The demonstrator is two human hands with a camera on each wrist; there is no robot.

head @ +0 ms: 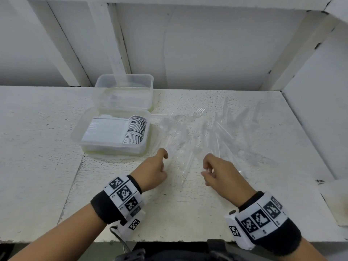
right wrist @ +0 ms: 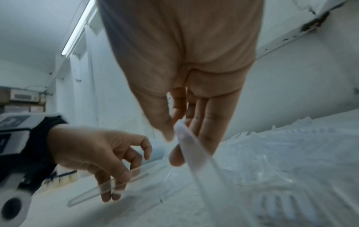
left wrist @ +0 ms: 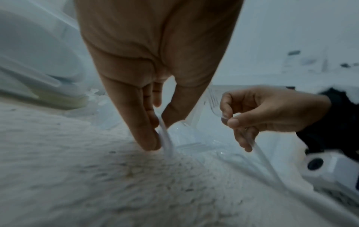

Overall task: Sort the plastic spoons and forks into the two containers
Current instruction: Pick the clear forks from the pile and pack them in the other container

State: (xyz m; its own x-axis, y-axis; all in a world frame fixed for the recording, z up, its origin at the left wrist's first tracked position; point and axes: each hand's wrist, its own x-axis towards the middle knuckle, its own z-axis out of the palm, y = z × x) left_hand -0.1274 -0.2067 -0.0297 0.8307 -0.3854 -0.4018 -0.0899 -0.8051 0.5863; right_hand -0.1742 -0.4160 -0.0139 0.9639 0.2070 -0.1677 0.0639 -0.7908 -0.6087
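Clear forks (head: pixel 203 132) lie scattered; the left hand (head: pixel 154 171) pinches one handle, the right hand (head: pixel 219 172) probably a fork, so lift slowly, one each.

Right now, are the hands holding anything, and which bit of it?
Yes. The left hand pinches a clear plastic utensil by its handle. The right hand pinches a clear fork by its handle.

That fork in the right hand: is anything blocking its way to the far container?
Nothing visible blocks it. The right hand pinches the fork above the loose pile; the far container stands open, and only the near container of stacked spoons sits before it, low enough to pass over.
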